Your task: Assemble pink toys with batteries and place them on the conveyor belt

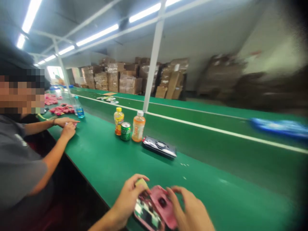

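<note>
Pinching a pale yellow piece (142,184) between thumb and fingers, your left hand (127,199) is at six o'clock in the view, by the top of a pink-rimmed shiny piece (147,211) whose lower end the frame cuts off; reflections mask its face. Just right of it is a pink piece (167,212) with a dark round spot, partly covered by your right hand (192,210); thumb and finger come close together at its edge, but you cannot tell whether they grip it. At twelve o'clock from your hands, a dark, silver-topped case (160,147) lies on the green surface (106,166); at eleven, a green can (125,132) partly hides a yellow-capped bottle (118,119). At two, a blue bundle (280,127) is too smeared to identify.
</note>
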The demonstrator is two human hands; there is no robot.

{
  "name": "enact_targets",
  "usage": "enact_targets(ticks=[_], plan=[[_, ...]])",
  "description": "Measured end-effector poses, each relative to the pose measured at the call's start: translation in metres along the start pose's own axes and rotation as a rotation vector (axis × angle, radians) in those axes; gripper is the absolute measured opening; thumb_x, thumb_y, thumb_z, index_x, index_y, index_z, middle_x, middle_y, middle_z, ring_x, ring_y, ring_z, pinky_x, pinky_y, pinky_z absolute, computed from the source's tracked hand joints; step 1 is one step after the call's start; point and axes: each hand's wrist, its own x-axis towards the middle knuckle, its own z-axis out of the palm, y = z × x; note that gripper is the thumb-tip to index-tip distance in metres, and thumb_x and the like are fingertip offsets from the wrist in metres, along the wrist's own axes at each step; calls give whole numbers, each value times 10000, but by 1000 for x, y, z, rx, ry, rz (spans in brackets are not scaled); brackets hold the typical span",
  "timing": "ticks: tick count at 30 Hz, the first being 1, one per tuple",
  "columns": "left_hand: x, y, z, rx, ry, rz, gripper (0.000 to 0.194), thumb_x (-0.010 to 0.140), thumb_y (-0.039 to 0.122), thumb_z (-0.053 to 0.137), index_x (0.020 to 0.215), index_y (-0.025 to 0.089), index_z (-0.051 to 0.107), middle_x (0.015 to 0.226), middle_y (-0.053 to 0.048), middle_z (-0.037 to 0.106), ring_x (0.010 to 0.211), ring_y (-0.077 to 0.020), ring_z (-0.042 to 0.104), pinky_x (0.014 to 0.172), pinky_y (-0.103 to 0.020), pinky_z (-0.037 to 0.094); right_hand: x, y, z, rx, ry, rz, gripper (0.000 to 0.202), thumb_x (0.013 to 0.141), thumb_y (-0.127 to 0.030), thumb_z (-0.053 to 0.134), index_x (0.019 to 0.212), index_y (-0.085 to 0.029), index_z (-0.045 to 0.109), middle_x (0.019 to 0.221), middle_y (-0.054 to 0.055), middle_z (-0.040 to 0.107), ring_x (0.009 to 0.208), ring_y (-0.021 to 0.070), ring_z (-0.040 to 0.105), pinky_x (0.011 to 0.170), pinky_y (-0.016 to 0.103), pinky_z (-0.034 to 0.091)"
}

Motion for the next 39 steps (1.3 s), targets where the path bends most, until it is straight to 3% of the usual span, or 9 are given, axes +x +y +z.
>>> enact_targets(ticks=[2,4,6,9,18,24,27,33,39], plan=[[-5,-1,0,-135,13,-37,627,658,561,882,1098,135,746,800,-46,732,724,-163,629,727,-278,463,-7,-28,1,-67,145,-153,422,1025,-543,438,926,-216,686,898,86,747,802,243,723,683,330,575],[-7,-3,0,-256,-1,-73,636,646,530,913,1124,136,769,896,-80,762,802,-185,660,810,-301,485,-16,-55,9,-55,91,-270,323,1080,-338,402,924,-221,659,885,44,715,768,179,697,689,273,546],[-10,-5,-1,-311,-40,-104,586,667,466,927,1130,136,785,1005,-113,778,909,-211,684,921,-327,485,-22,-71,20,-82,16,-275,310,1074,-191,391,898,-218,644,872,26,695,768,162,679,704,269,523],[-13,-3,-4,-320,-83,-147,501,714,413,914,1117,138,800,1066,-126,786,1026,-233,696,1023,-347,464,-27,-75,32,-141,-47,-180,277,1039,-99,437,878,-202,637,888,36,680,811,184,667,740,303,508],[-16,3,-6,-237,-82,-164,497,719,389,912,1148,165,797,1111,-119,791,1050,-246,720,1017,-353,500,-22,-67,30,-56,-106,-92,211,1022,-87,503,891,-185,636,931,24,658,850,166,643,789,284,504],[-19,-3,-9,-22,-45,-115,705,691,430,931,1315,184,714,1146,-102,790,1087,-262,716,1020,-346,513,-19,-69,23,-121,-202,-67,189,1014,-93,535,882,-186,631,939,25,668,872,182,637,806,302,490],[-19,-7,-11,77,-28,-74,684,758,482,874,1341,173,696,1211,-122,771,1113,-286,709,1007,-363,535,-14,-68,19,-201,-256,-79,180,1017,-121,543,867,-194,610,918,20,660,827,180,640,733,291,466],[-19,-7,-8,98,-21,-15,552,806,433,839,1283,176,732,1286,-131,741,1210,-305,678,1094,-392,506,-4,-66,12,-375,-355,-161,148,1018,-155,530,885,-201,577,848,11,623,676,163,623,558,282,368],[-20,-5,-6,103,0,-25,526,813,434,832,1255,163,741,1225,-138,762,1149,-317,706,1024,-397,551,-7,-72,14,-477,-263,-233,147,972,-99,540,878,-205,582,819,20,611,607,167,598,468,311,276]])
